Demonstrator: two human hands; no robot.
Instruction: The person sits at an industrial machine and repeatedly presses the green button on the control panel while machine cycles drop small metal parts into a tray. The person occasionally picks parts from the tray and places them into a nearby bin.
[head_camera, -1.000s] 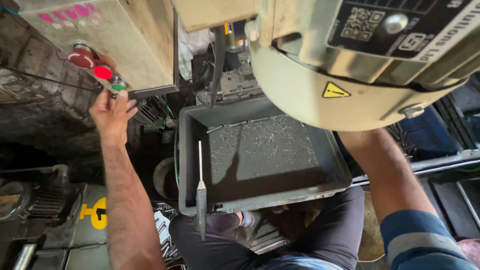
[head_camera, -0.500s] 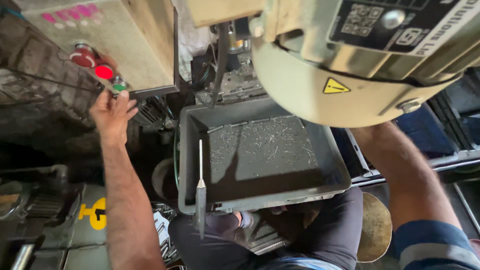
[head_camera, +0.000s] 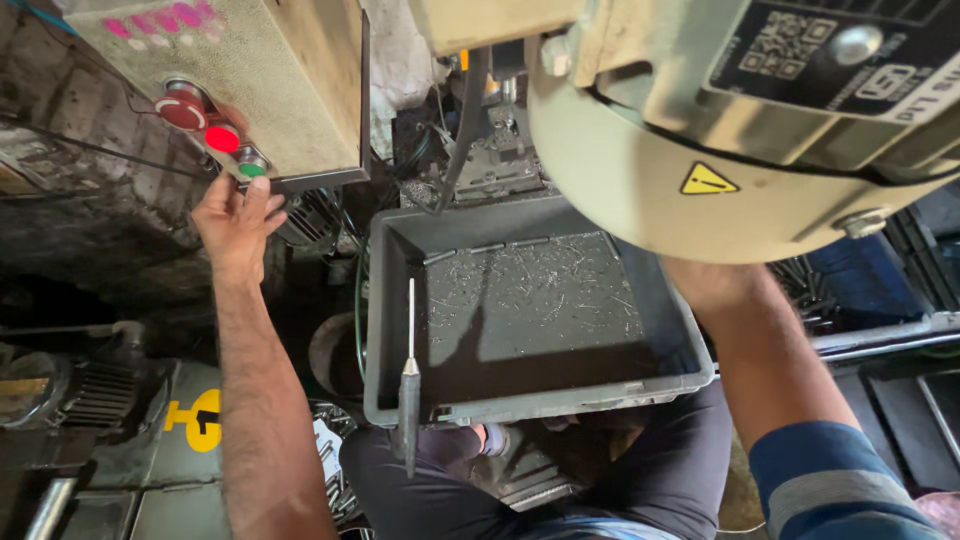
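L hand (head_camera: 235, 215) at green button (head_camera: 251, 165), fingers spread, gripping nothing — control step. R hand hidden behind motor (head_camera: 720, 140); state can't tell. Tray (head_camera: 395, 330) near, holds swarf.

The left hand (head_camera: 235, 215) reaches up to the control box (head_camera: 270, 80) at eleven o'clock, fingers (head_camera: 258, 192) just below its green button (head_camera: 251, 167), with the red buttons (head_camera: 200, 120) beside it. The right forearm (head_camera: 770, 370) disappears behind the cream motor housing (head_camera: 700, 190). Centre, a grey tray (head_camera: 385, 330) holds metal shavings (head_camera: 540, 290); a thin probe (head_camera: 409, 390) lies over its six o'clock rim.
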